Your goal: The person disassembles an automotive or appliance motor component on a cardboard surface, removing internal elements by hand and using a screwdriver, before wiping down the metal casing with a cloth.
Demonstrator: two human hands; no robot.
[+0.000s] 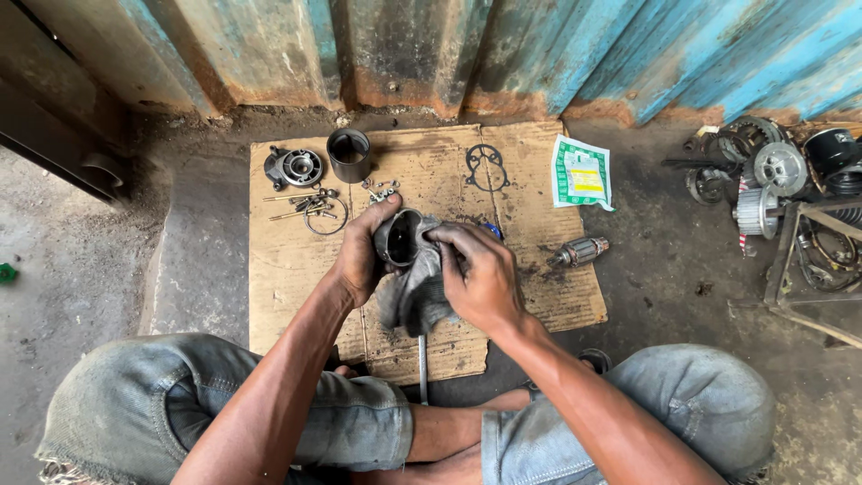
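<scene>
**Bare Arms, Worn Denim, Grease-Marked Hands**

The person wears faded blue-grey denim jeans (224, 404), rolled or cut off at the knee, so that the legs below are bare. The cloth is washed out and dusty, paler over the knees, with thick folded cuffs and visible seams. At the near left edge the fabric is frayed into loose threads. Both forearms are bare, with no sleeve in view, and no watch, ring or bracelet shows on either wrist. The left hand (359, 251) and the right hand (480, 274) are bare and ungloved, smeared with dark grease and grime over the knuckles and fingers. The feet near the bottom edge are bare too.
</scene>
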